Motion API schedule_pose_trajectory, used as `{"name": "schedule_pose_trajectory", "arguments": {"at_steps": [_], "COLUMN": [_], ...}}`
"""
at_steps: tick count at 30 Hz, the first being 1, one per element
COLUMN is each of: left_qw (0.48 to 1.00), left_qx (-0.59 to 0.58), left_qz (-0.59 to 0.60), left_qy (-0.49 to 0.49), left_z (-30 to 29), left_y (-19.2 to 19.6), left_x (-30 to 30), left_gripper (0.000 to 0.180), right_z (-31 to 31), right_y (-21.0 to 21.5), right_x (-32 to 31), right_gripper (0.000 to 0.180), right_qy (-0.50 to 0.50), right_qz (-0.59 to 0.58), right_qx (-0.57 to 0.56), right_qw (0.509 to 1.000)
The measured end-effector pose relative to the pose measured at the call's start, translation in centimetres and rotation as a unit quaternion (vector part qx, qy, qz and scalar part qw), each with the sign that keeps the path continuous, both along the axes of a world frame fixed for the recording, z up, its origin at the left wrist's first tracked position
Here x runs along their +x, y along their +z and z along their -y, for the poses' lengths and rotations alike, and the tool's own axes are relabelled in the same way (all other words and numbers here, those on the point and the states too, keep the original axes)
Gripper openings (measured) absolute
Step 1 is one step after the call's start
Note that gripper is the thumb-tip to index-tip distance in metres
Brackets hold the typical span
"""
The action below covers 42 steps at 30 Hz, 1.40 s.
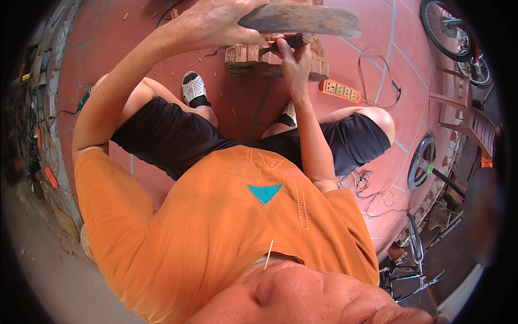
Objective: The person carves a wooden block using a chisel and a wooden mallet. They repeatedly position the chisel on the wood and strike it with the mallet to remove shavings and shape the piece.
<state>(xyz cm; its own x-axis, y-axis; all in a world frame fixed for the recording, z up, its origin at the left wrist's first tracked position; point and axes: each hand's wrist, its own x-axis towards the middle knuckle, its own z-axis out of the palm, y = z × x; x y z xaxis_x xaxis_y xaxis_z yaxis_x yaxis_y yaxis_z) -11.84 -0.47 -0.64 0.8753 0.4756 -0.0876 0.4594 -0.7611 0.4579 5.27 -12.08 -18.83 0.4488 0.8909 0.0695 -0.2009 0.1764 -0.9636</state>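
Note:
My left hand (218, 24) is closed round the near end of a broad, flat, grey-brown cleaver-like blade (307, 20), held level above a rough reddish wooden block (243, 56). Its handle, if it has one, does not show. Below the blade, my right hand (297, 62) grips a small dark piece of wood (295, 41) at the top of the block. Thumb and fingers are bent around that piece. The blade partly covers the block's far side.
An orange power strip (341, 92) lies right of the block, with a looped cable (398, 86) beyond it. Wood chips are scattered on the red tiled floor (372, 70). A bicycle wheel (450, 29) and a plastic chair (472, 108) stand right. My slippered foot (194, 89) is close by.

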Motion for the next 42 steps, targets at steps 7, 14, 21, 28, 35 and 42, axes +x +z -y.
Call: {"name": "schedule_pose_trajectory", "arguments": {"at_steps": [7,14,21,28,35,42], "left_qw": [0.994,0.997,0.989,0.991,0.998,0.999], "left_qx": [-0.065,0.076,-0.028,0.066,0.01,0.013], "left_qz": [0.08,-0.011,0.142,-0.113,-0.048,-0.029], "left_qy": [-0.021,-0.014,-0.008,-0.001,0.027,0.037], "left_z": [0.7,1.1,2.0,1.2,0.0,-0.6], "left_y": [1.0,-3.5,-0.6,-1.7,-0.1,-0.1], "left_x": [0.3,0.2,1.3,1.3,0.4,-0.3], "left_gripper": [0.058,0.051,0.052,0.055,0.056,0.053], "right_z": [-0.3,-0.5,-0.1,-0.2,-0.5,0.6], "right_y": [-0.1,-2.6,1.2,-1.1,-0.4,0.8], "right_x": [-0.5,0.0,-0.8,-0.4,2.0,0.5], "right_gripper": [0.026,0.03,0.027,0.024,0.014,0.018], "right_qy": [-0.047,-0.051,-0.061,-0.049,-0.008,0.003], "right_qz": [0.146,0.215,0.129,0.123,-0.109,-0.026], "right_qx": [-0.005,0.005,-0.004,0.004,-0.076,-0.006], "right_qw": [0.988,0.975,0.99,0.991,0.991,1.0]}}
